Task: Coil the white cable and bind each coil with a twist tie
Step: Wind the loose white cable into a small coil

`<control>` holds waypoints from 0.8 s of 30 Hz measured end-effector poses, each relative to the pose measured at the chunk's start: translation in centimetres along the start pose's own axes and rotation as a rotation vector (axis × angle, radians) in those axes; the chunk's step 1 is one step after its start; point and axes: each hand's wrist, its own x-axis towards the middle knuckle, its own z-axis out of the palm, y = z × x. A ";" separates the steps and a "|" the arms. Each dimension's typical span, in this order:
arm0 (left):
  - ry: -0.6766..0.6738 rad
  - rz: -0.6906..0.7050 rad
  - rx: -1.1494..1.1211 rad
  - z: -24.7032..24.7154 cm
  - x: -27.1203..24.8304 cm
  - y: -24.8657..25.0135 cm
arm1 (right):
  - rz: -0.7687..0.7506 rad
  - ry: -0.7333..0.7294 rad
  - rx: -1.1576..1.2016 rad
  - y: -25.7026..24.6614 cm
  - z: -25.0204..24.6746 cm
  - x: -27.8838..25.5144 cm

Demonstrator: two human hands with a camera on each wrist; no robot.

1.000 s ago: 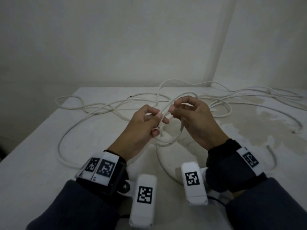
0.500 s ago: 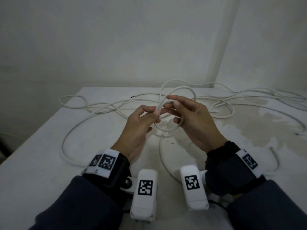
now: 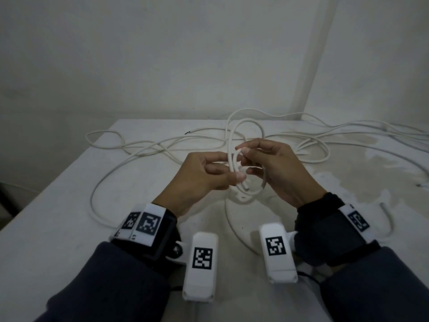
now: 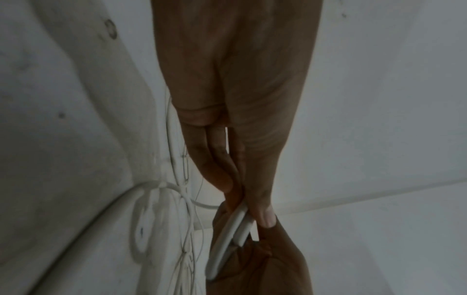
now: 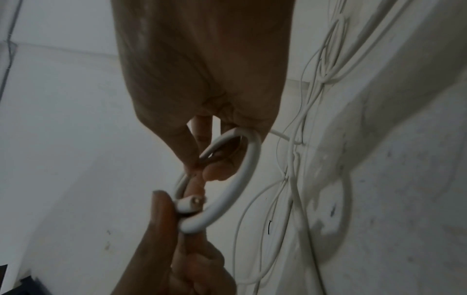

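Observation:
A long white cable (image 3: 144, 149) sprawls in loose loops over the white table (image 3: 58, 228). Both hands hold a small coil of it above the table's middle. My left hand (image 3: 232, 175) pinches the cable between thumb and fingers near its cut end (image 3: 245, 188); the same pinch shows in the left wrist view on the white cable (image 4: 240, 223). My right hand (image 3: 243, 159) curls its fingers round the small loop (image 5: 242, 175), with the cut end (image 5: 194, 201) beside the left thumb. No twist tie is visible.
Cable strands (image 3: 348, 133) trail to the back right corner by a wall pipe (image 3: 311, 66). One more strand (image 3: 234, 228) curves toward me between the wrists. Stains (image 3: 362, 168) mark the table's right side. The left table edge (image 3: 46, 182) drops away.
The small loop has been wound tighter between the hands. The right fingers went from spread to curled round the loop, and the cut end now sticks out below the left thumb.

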 end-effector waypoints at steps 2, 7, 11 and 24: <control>-0.005 -0.020 0.007 -0.1 0.0 -0.2 | -0.021 0.009 -0.007 0.1 0.0 0.0; 0.144 -0.046 -0.274 0.0 0.7 -0.6 | 0.055 0.090 0.107 0.4 0.3 0.3; 0.205 -0.049 -0.421 0.0 0.9 -0.9 | 0.152 -0.032 0.063 0.2 0.7 -0.1; 0.153 -0.120 -0.436 0.1 1.2 -1.4 | 0.159 -0.016 -0.039 0.1 0.0 -0.2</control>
